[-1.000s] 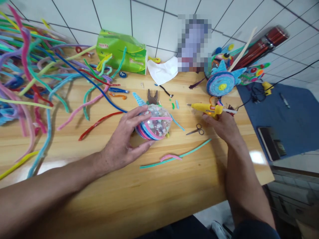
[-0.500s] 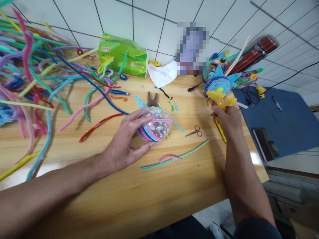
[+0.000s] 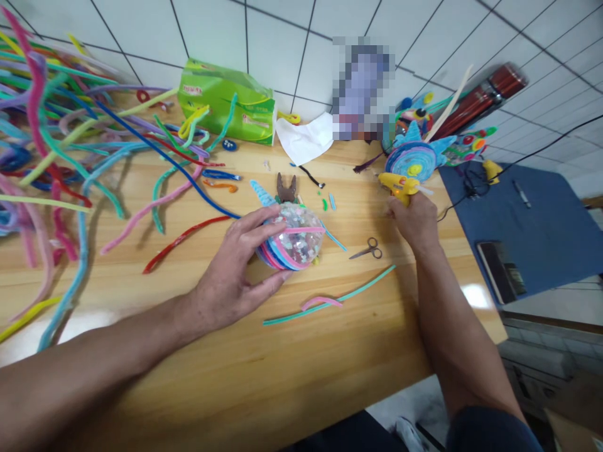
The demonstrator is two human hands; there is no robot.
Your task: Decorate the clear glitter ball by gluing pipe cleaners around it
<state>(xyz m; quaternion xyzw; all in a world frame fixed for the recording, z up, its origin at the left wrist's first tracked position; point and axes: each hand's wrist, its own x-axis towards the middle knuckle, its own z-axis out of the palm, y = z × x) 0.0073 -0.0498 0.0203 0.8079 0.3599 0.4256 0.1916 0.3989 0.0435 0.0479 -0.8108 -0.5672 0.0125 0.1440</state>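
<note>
My left hand (image 3: 245,267) is wrapped round a clear ball (image 3: 304,242) filled with pale flecks and banded with pink and blue pipe cleaners. A twisted light blue horn (image 3: 261,193) sticks up from its far side. My right hand (image 3: 414,220) grips a yellow glue gun (image 3: 398,185), its nozzle pointing left over the table. Just beyond the gun stands a blue and purple coiled pipe-cleaner figure (image 3: 412,163) with a yellow centre. Pliers (image 3: 286,188) with brown jaws lie behind the ball. Small scissors (image 3: 370,250) rest between my hands.
Many pipe cleaners (image 3: 47,138) are heaped at the left. A green tissue pack (image 3: 226,103) and white tissue (image 3: 305,139) lie along the tiled wall, near a red thermos (image 3: 480,100). A blue mat (image 3: 527,232) covers the right end. A teal pipe cleaner (image 3: 362,287) lies in front.
My right hand has lifted the glue gun and brought it left, towards the ball. A yellow tool formerly seen under that hand is out of sight. My left hand stays on the ball.
</note>
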